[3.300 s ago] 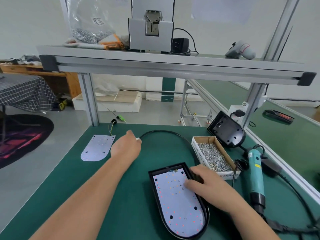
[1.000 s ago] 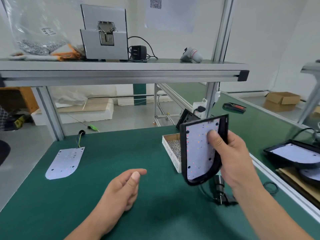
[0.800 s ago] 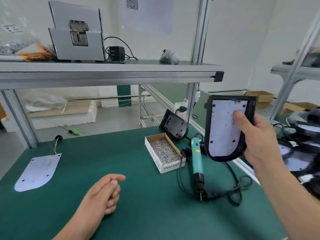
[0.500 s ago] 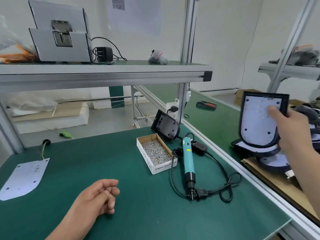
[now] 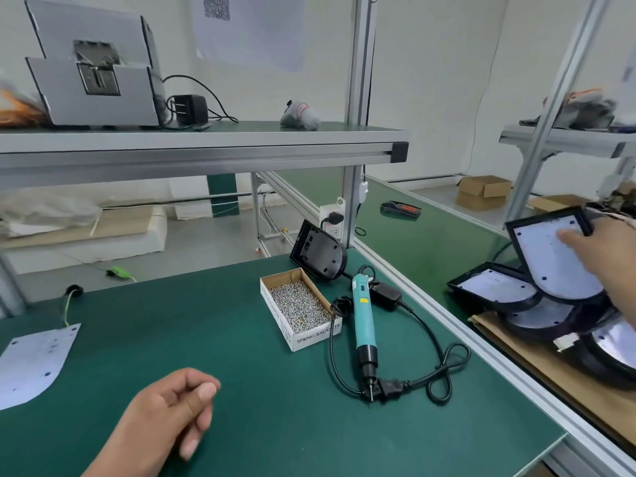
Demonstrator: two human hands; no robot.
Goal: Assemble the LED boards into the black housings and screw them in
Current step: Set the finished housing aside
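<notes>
My right hand (image 5: 607,259) grips a black housing with a white LED board inside (image 5: 547,259), tilted over a pile of like assembled housings (image 5: 495,290) on the neighbouring bench at far right. My left hand (image 5: 172,414) hovers low over the green mat, fingers loosely curled and holding nothing. A bare LED board (image 5: 31,363) lies at the mat's left edge. An empty black housing (image 5: 320,251) leans upright behind the box of screws (image 5: 299,306). The teal electric screwdriver (image 5: 361,321) lies beside the box with its cable looped.
An aluminium rail (image 5: 447,321) divides my mat from the right bench, where brown cardboard (image 5: 557,373) lies under the pile. An overhead shelf (image 5: 206,146) carries a grey screw feeder (image 5: 93,67) and an adapter. A post with a power socket (image 5: 332,218) stands behind the empty housing.
My right hand lifted the assembled housing off the mat and carried it right, down to the pile on the other bench. My view turned right. My left hand drew back and stays idle.
</notes>
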